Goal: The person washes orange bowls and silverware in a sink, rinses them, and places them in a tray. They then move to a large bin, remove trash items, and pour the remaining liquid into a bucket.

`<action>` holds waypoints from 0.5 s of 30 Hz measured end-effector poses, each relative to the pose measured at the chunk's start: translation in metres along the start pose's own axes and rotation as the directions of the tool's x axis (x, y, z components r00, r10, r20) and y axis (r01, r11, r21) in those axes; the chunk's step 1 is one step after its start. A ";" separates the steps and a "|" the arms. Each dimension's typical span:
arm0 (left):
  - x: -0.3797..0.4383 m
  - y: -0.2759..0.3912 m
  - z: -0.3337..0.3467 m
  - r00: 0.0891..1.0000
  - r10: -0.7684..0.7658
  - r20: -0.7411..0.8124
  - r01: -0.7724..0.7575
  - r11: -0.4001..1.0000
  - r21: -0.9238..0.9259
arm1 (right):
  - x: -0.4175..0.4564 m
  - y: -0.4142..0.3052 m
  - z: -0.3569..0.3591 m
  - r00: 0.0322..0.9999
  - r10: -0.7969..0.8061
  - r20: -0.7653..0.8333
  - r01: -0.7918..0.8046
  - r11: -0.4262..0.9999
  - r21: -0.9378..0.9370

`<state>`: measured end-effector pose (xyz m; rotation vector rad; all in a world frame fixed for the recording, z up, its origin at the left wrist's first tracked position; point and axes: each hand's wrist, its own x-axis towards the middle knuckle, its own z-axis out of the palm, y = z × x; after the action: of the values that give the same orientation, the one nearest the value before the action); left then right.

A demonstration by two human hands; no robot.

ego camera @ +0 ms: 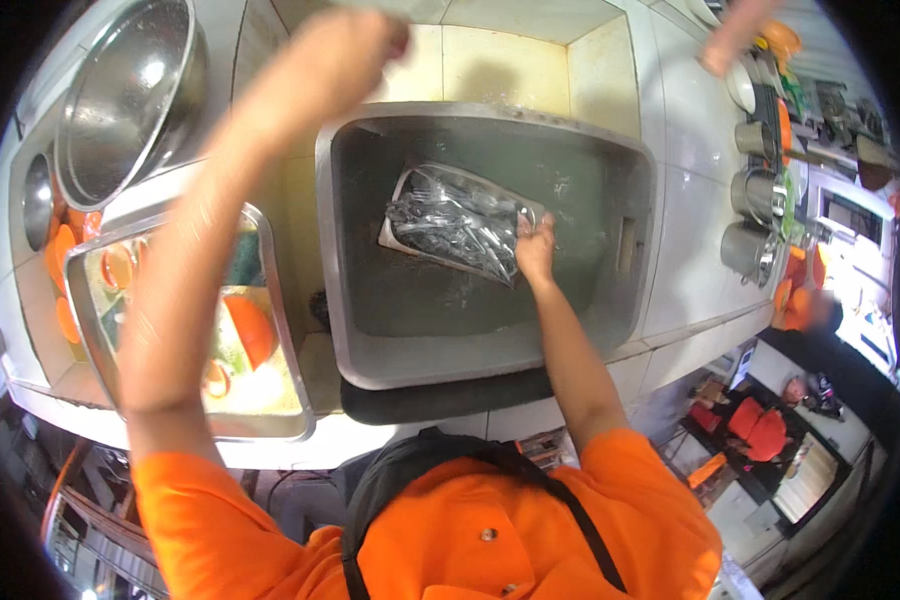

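Note:
A large grey plastic tub holds cloudy water. Inside it sits a rectangular tray heaped with metal forks and other cutlery. The tray lies tilted across the tub. My right hand grips the tray's right end, thumb over the rim. Raised beyond the tub's far left corner is my left hand, blurred by motion; its fingers are turned away and a small dark red patch shows at its far side. Whether it holds anything is unclear.
Left of the tub, a metal pan holds soapy water, an orange bowl and a green scouring pad. A big steel bowl stands behind it. Steel pots line the right counter. A person in orange is farther right.

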<state>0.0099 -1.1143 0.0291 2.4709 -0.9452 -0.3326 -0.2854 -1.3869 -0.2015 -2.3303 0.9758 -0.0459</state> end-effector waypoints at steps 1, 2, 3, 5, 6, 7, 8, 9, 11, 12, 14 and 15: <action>-0.034 0.044 0.014 0.998 -0.054 0.035 0.054 0.998 -0.012 | 0.001 0.000 0.006 0.999 -0.033 -0.025 0.034 0.999 0.034; -0.056 0.078 0.035 0.997 0.062 0.045 -0.053 0.981 -0.186 | 0.006 -0.002 0.007 0.997 -0.005 0.075 0.000 0.998 0.067; -0.069 0.100 0.064 0.995 0.038 0.097 -0.024 0.990 -0.142 | 0.003 -0.011 0.007 0.992 -0.001 0.122 -0.015 0.991 0.129; -0.079 0.107 0.164 0.978 -0.091 0.185 0.092 0.996 0.003 | 0.000 -0.034 0.004 0.980 -0.002 0.200 -0.045 0.973 0.227; -0.088 0.104 0.192 0.986 -0.010 0.168 -0.001 0.998 0.065 | -0.001 -0.017 0.020 0.995 -0.029 0.095 0.016 0.990 0.143; -0.096 0.096 0.210 0.988 -0.023 0.154 0.014 0.998 0.059 | 0.003 -0.002 0.034 0.987 0.053 0.154 -0.079 0.982 0.171; -0.105 0.090 0.214 0.992 -0.086 -0.096 0.098 0.987 0.128 | 0.003 0.010 0.046 0.994 0.062 0.087 -0.073 0.989 0.128; -0.115 0.079 0.219 0.934 -0.128 -0.335 0.194 0.966 0.173 | -0.004 0.018 0.054 0.997 0.077 0.023 -0.078 0.993 0.086; -0.133 0.014 0.289 0.791 -0.573 -0.216 0.398 0.749 -0.530 | -0.013 0.010 0.045 0.984 0.104 0.146 -0.111 0.993 0.045; -0.129 0.008 0.287 0.750 -0.659 -0.064 0.584 0.704 -0.405 | -0.005 0.044 0.066 0.977 0.092 0.194 -0.099 0.995 0.030; -0.117 -0.015 0.287 0.624 -0.779 0.058 0.748 0.574 -0.333 | 0.000 0.032 0.070 0.959 0.062 0.275 -0.051 0.998 -0.045; -0.114 -0.032 0.305 0.579 -0.813 0.064 0.751 0.501 -0.429 | -0.004 0.007 0.056 0.950 0.045 0.310 -0.011 0.994 -0.111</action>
<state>-0.1719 -1.1194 -0.2431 2.2986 0.3944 -0.5610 -0.2781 -1.3592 -0.2505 -2.3266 0.8679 0.3866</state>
